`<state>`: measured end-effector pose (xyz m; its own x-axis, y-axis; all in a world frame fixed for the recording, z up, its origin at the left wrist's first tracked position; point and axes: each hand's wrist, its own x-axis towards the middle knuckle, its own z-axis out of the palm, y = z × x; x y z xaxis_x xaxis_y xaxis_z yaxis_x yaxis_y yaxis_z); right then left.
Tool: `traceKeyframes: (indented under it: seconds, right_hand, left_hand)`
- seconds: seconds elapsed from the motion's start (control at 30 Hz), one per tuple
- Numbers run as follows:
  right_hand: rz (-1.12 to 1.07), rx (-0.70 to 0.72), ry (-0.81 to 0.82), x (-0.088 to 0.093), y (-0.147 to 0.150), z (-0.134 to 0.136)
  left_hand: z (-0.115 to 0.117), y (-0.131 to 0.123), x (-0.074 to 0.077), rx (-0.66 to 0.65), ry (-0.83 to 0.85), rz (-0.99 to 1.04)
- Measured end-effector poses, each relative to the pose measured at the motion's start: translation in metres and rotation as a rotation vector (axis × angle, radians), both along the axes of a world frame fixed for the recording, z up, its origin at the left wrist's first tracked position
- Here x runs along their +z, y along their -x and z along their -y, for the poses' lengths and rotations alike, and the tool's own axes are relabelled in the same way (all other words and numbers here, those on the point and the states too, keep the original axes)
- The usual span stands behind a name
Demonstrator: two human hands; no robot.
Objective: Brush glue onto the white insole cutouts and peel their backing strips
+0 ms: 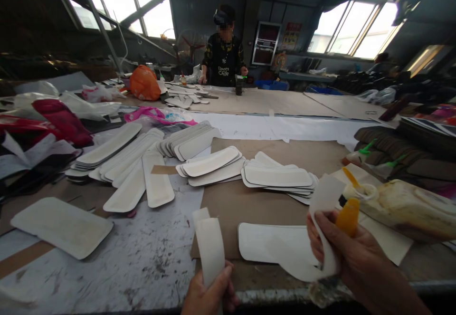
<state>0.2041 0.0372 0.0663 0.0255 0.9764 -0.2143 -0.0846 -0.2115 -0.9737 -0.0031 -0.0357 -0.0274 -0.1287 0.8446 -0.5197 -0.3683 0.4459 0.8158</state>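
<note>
Left hand (211,290) pinches pale strips (211,246). Right hand (358,255) grips an orange tool (348,217) and curled sheet (325,196), only partly covering the board (253,241) beside it.

You have two hands in view, left hand (213,290) and right hand (351,246), along the bottom. You can count one co-worker (223,49) at top centre, one orange bag (144,83) at upper left, two green-tipped bottles (357,157) at right; the stacked white panels (278,176) overlap beyond counting.
</note>
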Motion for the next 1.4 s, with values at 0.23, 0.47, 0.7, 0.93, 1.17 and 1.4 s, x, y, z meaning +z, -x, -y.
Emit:
traceKeyframes:
  seconds: [0.23,0.47,0.7,0.93,1.17,1.4]
  right_hand:
    - [0.475,0.634,0.126,-0.007,-0.037,-0.008]
    - [0.879,0.948,0.063,-0.035,0.016,-0.049]
    - [1.024,0.942,-0.01,-0.046,0.033,-0.068]
    - [1.117,1.046,0.027,-0.049,0.032,-0.075]
    - [1.196,1.076,-0.019,-0.048,0.036,-0.075]
    - [1.234,1.072,-0.036,-0.041,0.015,-0.067]
  left_hand:
    - [-0.037,0.004,-0.001,-0.127,0.035,-0.122]
    - [-0.065,0.002,-0.009,-0.393,0.08,-0.183]
    - [-0.072,0.003,-0.005,-0.447,0.111,-0.228]
    - [-0.074,0.0,-0.012,-0.437,0.163,-0.268]
    - [-0.078,-0.002,-0.002,-0.462,0.168,-0.297]
    - [-0.078,-0.006,-0.007,-0.409,0.155,-0.328]
